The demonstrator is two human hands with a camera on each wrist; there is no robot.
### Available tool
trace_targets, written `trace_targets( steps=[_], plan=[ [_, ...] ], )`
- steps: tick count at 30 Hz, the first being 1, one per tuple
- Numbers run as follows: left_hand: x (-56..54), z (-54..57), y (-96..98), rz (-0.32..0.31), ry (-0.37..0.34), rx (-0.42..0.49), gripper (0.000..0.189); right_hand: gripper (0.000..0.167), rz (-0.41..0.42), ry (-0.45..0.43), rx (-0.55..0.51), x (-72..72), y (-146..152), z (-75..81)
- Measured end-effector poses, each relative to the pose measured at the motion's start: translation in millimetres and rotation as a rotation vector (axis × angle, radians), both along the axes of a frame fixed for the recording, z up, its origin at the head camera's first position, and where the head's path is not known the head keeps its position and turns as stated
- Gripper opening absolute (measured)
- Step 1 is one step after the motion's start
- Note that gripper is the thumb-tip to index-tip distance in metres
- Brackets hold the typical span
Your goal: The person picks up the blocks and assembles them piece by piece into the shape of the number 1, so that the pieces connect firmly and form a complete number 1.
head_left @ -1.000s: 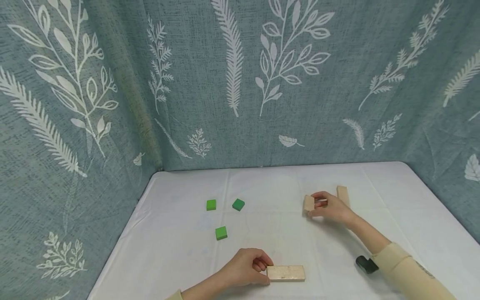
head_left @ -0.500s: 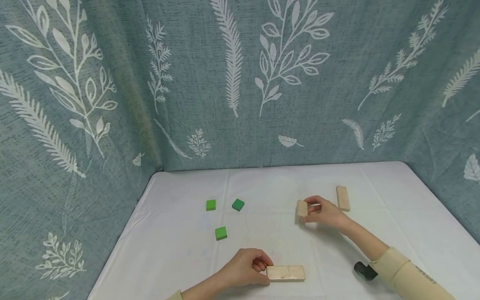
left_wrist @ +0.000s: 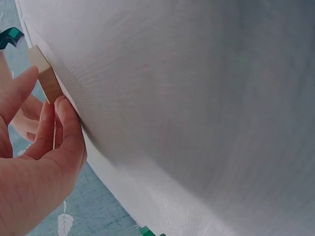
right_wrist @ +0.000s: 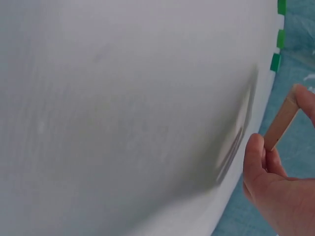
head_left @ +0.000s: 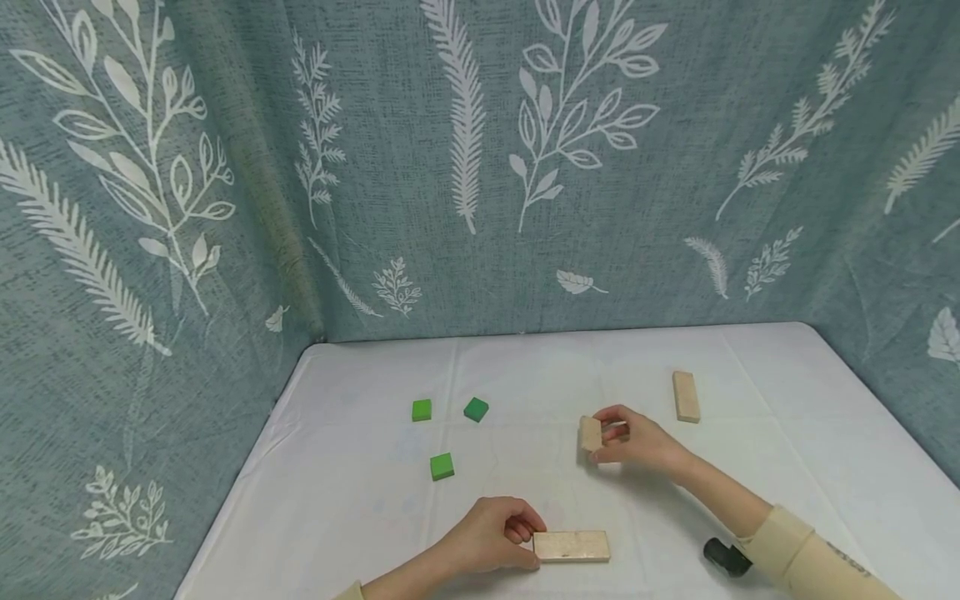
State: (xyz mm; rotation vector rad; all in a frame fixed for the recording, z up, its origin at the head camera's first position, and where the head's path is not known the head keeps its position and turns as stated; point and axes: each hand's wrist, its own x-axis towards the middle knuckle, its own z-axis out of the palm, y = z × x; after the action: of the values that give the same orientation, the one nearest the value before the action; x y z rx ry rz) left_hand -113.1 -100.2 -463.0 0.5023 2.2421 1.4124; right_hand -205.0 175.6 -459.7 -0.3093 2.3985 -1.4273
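Observation:
In the head view my left hand (head_left: 491, 535) pinches the left end of a pale wooden block (head_left: 572, 546), which lies flat and lengthwise near the front of the table. The left wrist view shows that block (left_wrist: 47, 73) between thumb and fingertips. Farther right and back, my right hand (head_left: 637, 442) grips a second wooden block (head_left: 591, 434) by its ends, raised over the cloth with a shadow beneath. Thumb and fingers hold this block (right_wrist: 281, 123) at opposite ends in the right wrist view.
A third wooden block (head_left: 686, 397) lies at the back right. Three green blocks, one nearest the front (head_left: 442, 467), lie left of centre on the white tablecloth (head_left: 337, 500). A black object (head_left: 726, 557) sits by the right sleeve. A leaf-patterned curtain (head_left: 487, 275) stands behind the table.
My right hand has moved left and toward the front with its wooden block, uncovering the block at the back right. My left hand and its block have stayed put.

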Motion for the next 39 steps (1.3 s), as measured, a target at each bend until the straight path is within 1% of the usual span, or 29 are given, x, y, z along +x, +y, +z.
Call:
trace_targets(
  steps=[10,21,26,31,39],
  plan=[
    [-0.9,-0.3,0.0,0.001,0.002,0.006,0.028,0.064,0.060,-0.009,-0.047,11.9,-9.3,3.7],
    [-1.4,0.3,0.0,-0.005,0.006,-0.013,0.027,0.064,0.060,-0.032,-0.013,24.1,-19.6,5.1],
    [-1.7,-0.1,-0.3,-0.010,0.009,-0.009,0.027,0.063,0.102,-0.020,-0.036,29.2,-22.9,3.9],
    [-1.5,-0.4,-0.6,-0.013,0.006,0.003,0.027,0.062,0.135,-0.030,-0.065,34.2,-26.9,1.8],
    [-1.4,-1.1,-0.2,-0.016,0.014,0.005,0.028,0.060,0.187,-0.009,-0.060,40.3,-31.3,-2.6]
  ],
)
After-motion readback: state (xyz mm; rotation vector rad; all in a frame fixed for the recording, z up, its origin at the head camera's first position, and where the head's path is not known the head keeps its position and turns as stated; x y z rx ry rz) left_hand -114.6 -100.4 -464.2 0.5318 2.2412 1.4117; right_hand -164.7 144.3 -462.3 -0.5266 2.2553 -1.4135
